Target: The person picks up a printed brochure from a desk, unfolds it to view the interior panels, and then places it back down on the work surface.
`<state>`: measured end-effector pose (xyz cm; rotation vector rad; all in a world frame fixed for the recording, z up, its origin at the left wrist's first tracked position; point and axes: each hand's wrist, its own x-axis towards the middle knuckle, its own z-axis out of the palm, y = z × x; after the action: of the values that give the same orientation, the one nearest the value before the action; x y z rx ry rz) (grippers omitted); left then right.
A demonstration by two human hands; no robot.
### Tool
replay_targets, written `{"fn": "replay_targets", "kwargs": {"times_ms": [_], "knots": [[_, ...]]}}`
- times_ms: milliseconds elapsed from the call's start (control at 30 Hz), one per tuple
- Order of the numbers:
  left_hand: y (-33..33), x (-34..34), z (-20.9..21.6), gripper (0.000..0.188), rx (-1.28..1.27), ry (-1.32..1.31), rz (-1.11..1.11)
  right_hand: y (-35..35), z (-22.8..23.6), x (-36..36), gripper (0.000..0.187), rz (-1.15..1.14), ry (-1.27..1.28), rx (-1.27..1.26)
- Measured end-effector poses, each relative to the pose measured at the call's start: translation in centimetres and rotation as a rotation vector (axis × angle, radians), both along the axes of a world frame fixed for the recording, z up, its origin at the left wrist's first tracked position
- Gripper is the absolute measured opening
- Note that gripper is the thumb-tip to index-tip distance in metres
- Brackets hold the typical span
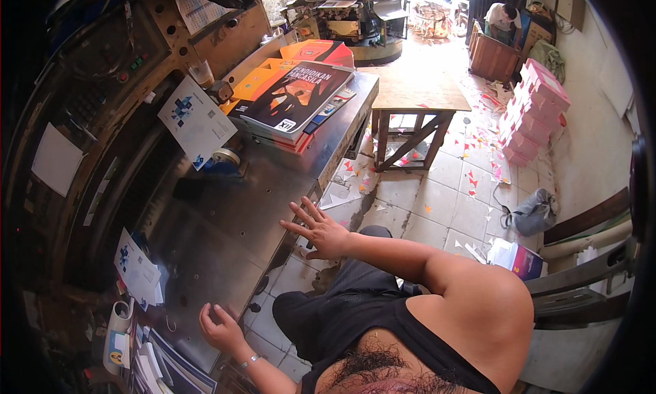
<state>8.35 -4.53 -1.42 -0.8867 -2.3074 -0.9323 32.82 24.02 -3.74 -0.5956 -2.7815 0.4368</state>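
My right hand (321,231) is held over the front edge of the metal worktable (232,223), fingers spread and nothing in them. Lower down, my left hand (222,331), with a bracelet at the wrist, hovers by the same edge. Its fingers curl loosely apart and no object shows in them. Farther along the table lies a stack of dark-covered books (294,100) beside orange booklets (263,76). A printed sheet with blue squares (197,121) leans at the machine side, near a tape roll (225,158).
Papers and booklets (160,367) crowd the table's near left end beside a white mug (121,315). Beyond the table stands a wooden stool (420,100). Paper scraps litter the tiles. Pink bundles (533,110) are stacked at right; a person (502,18) is at the back.
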Motion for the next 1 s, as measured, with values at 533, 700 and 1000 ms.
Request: {"fn": "replay_targets", "kwargs": {"times_ms": [533, 700, 1000], "knots": [[-0.14, -0.01, -0.07, 0.028, -0.005, -0.005, -0.004, -0.06, -0.02, 0.04, 0.121, 0.0, 0.016, 0.004], [-0.21, -0.16, -0.17, 0.028, -0.008, -0.01, -0.007, -0.03, -0.1, -0.02, 0.121, -0.001, 0.01, 0.002], [-0.22, -0.1, -0.16, 0.029, -0.014, 0.003, 0.001, -0.01, -0.14, -0.08, 0.122, -0.001, 0.006, 0.001]]}}
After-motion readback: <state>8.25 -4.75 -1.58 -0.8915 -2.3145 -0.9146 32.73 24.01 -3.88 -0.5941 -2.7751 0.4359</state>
